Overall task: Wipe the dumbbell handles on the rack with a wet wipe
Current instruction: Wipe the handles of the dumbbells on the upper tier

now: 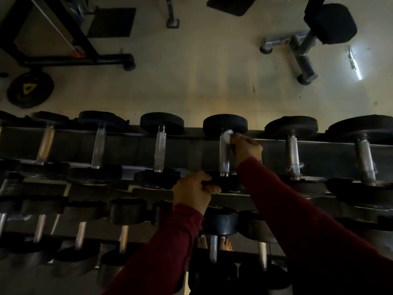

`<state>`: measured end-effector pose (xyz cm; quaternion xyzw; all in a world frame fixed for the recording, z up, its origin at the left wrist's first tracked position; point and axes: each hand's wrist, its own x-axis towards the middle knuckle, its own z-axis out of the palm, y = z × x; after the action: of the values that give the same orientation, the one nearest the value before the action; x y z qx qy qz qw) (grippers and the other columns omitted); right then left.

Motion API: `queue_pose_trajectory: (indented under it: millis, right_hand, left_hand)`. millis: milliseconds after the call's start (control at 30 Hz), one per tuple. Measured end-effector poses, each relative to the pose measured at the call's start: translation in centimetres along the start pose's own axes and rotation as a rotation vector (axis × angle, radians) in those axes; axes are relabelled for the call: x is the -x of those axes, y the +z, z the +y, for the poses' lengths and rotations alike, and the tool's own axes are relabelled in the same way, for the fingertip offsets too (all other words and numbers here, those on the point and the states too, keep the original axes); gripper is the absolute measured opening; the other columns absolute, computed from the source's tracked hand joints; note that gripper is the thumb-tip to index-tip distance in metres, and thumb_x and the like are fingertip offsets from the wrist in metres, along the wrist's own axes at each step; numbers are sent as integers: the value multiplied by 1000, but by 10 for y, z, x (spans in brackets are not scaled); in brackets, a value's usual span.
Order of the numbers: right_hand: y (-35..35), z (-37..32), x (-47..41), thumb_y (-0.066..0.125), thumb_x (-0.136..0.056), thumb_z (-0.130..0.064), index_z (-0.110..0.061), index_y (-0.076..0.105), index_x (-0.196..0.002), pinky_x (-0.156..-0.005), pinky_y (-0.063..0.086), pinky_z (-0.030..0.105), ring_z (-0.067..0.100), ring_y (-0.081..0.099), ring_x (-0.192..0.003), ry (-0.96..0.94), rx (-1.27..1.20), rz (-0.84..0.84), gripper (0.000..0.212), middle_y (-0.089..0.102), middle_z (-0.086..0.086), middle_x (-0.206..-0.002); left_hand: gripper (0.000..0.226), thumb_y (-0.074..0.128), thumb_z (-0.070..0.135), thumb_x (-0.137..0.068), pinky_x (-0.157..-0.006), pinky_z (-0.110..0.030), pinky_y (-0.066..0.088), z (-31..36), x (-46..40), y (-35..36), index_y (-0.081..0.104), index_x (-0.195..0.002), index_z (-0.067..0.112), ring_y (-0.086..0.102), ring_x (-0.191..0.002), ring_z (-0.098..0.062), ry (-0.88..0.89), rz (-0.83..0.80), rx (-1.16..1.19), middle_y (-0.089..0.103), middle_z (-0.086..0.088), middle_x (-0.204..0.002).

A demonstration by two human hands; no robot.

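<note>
wiping the far end of one dumbbell handle (pixel 224 155) on the top rack (pixel 319 145)

right hand (pixel 246 149) pinches the wet wipe (pixel 227 136) at the handle's 12 o'clock end; left hand (pixel 194 191) grips the near weight head (pixel 223 182) at 6 o'clock. next: probably draw the wipe toward 6.

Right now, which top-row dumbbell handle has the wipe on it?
The fourth handle from the left, the only one with the white wipe at its far end, held by the right hand; the left hand grips its near head.

right hand (pixel 246 149) pinching wipe (pixel 227 137) (white), dumbbell handle (pixel 224 156)
</note>
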<state>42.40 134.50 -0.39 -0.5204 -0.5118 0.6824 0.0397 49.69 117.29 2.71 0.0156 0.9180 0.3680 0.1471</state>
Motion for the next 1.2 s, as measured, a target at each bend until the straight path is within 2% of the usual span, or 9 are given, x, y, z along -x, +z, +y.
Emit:
queue_pose_trajectory:
  millis: [100,367,500,600,700,867,933,1100,1200]
  right_hand:
    - [0,-1,9,80,-78,-21,-18,76,-90,-68,53,18,5,67,-80,-133,7,29,13,72,-6,-86]
    - [-3,1,-17,85,-70,-17,-9,74,-105,-77,60,32,21,74,-89,202,-197,-196,37,75,10,-104]
    - [6,4,2,80,-79,-20,-18,77,-88,-70,53,12,1,68,-77,-328,162,83,10,74,-8,-86]
    - [5,9,9,73,-87,-26,-19,75,-89,-77,48,10,1,65,-74,-778,571,52,8,73,-7,-86]
    - [2,16,-3,60,-96,-21,-18,71,-100,-83,50,24,14,64,-89,-1094,1091,-108,12,68,4,-100]
    - [17,13,-4,48,-100,-16,-16,66,-116,-80,54,29,17,59,-100,-1193,1422,-288,24,60,9,-119]
    - [11,9,1,53,-98,-15,-16,67,-115,-84,57,36,24,58,-112,-1225,1399,-254,22,64,9,-115]
    - [-5,10,0,58,-95,-18,-20,68,-101,-84,56,35,21,63,-100,-1170,1070,-83,12,68,4,-102]
    - [1,10,4,58,-94,-14,-16,67,-111,-89,55,39,26,55,-115,-1200,1263,-141,19,67,6,-111]
  left_hand:
    - [33,86,37,-68,-86,-31,55,1,-2,0,74,-97,25,67,-91,-8,12,-3,-42,71,9,-103]
    - [33,87,36,-67,-84,-30,54,3,1,-1,74,-95,25,65,-87,-8,-12,-1,0,71,9,-100]
    - [33,86,35,-69,-82,-24,53,4,1,-4,74,-98,23,65,-87,-8,-17,-16,-17,69,9,-101]
    - [33,87,35,-67,-83,-31,55,3,1,-4,74,-95,24,66,-86,-11,-26,-21,-5,70,7,-100]
    - [32,87,34,-66,-83,-32,55,4,1,-4,74,-93,24,66,-85,-10,-42,-18,25,70,7,-99]
    - [31,88,33,-66,-81,-21,51,6,1,-6,74,-93,25,63,-86,-5,-59,-23,40,69,11,-98]
    - [32,88,34,-65,-81,-23,53,5,0,-5,74,-92,25,64,-86,-5,-55,-26,49,69,11,-98]
    - [32,87,33,-66,-80,-27,56,2,0,-4,74,-93,24,66,-83,-6,-23,-21,40,71,9,-99]
    - [32,87,35,-66,-80,-24,54,2,-1,-5,74,-93,24,65,-84,-6,-21,-32,27,70,10,-99]
